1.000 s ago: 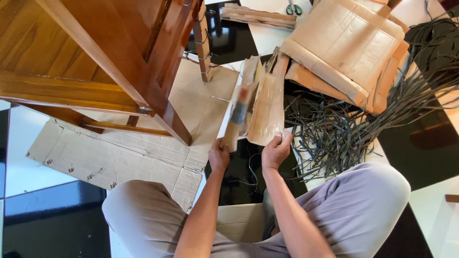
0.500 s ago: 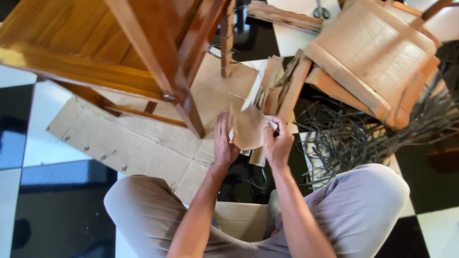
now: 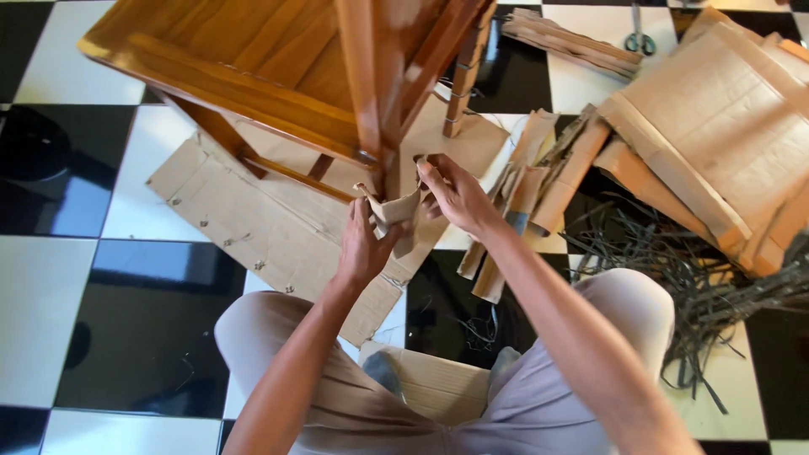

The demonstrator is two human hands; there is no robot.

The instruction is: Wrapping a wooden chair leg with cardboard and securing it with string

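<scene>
Checkered black-and-white floor (image 3: 50, 278) lies below; a cardboard strip (image 3: 394, 209) spans between both hands, left hand (image 3: 364, 244) fingers pinching its lower end, right hand (image 3: 451, 192) fingers pinching the upper end beside the wooden chair leg (image 3: 371, 93).

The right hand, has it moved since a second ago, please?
Yes. The right hand has gone from beside the cardboard bundle leftward to the chair leg.

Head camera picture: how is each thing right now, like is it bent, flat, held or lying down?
Left hand: shut on cardboard strip.
Right hand: pinching the same strip.
Cardboard strip: bent, held at chair leg.
Wooden chair: tipped over.
Cardboard sheet: flat on floor.
Scissors: lying on floor.
Black straps: loose, tangled.
</scene>
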